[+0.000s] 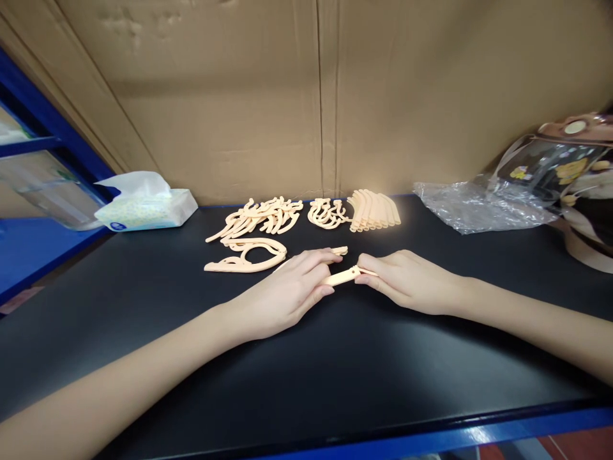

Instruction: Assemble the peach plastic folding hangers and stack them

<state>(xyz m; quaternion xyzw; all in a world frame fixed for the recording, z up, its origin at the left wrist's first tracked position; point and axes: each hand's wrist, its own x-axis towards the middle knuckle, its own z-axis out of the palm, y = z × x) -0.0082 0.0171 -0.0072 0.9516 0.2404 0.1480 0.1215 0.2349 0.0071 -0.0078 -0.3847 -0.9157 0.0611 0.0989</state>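
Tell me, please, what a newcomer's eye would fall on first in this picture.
Probably the left hand and the right hand, at the centre, gripping a cream piece between them over the black table. Next might come the neat row of curved cream tubes behind them, and the tissue box at the back left.

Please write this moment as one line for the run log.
left hand: holding cream piece; right hand: pinching thin part at its end; behind: curved cream pieces; far left: tissue pack

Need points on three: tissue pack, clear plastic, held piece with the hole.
Tissue pack [147, 209]: head view, printed front side.
Clear plastic [483, 203]: head view, crumpled middle.
Held piece [341, 277]: head view, exposed flat side.
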